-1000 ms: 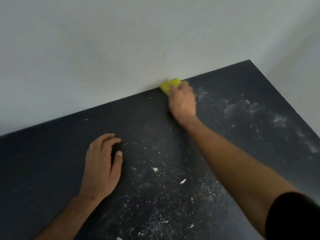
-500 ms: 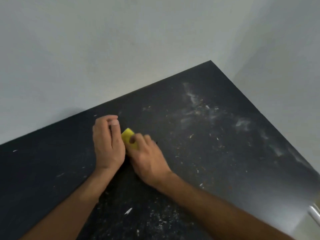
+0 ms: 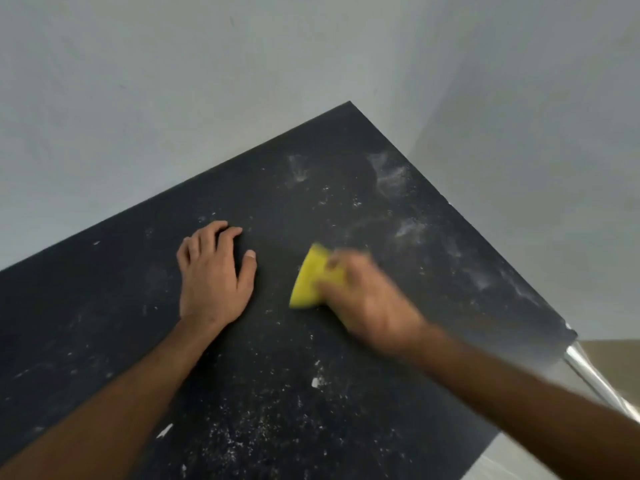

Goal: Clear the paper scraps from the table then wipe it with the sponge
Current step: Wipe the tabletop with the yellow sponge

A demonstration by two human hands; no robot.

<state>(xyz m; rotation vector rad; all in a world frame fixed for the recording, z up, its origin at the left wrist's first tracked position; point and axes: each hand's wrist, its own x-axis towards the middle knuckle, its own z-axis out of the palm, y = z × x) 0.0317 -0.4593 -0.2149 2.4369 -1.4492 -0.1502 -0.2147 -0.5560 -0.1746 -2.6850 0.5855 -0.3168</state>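
A yellow sponge [image 3: 309, 280] lies flat on the black table [image 3: 104, 306] near its middle. My right hand [image 3: 367, 299], blurred by motion, grips the sponge from its right side. To the left, my left hand [image 3: 213, 275] rests on the tabletop with its fingers loosely bent and holds nothing. Small white paper scraps [image 3: 316, 382] and fine white dust are scattered over the near part of the table. Pale smears of dust [image 3: 391, 178] mark the far right corner.
A grey wall [image 3: 207, 98] runs along the table's far edge and meets a second wall at the right. A shiny metal table leg [image 3: 602, 382] shows below the right corner. The table's right edge drops off to a pale floor.
My right hand has dragged the sponge from the far edge by the wall back toward me, up beside my left hand, then off to the right. The left hand has stayed planted on the table.
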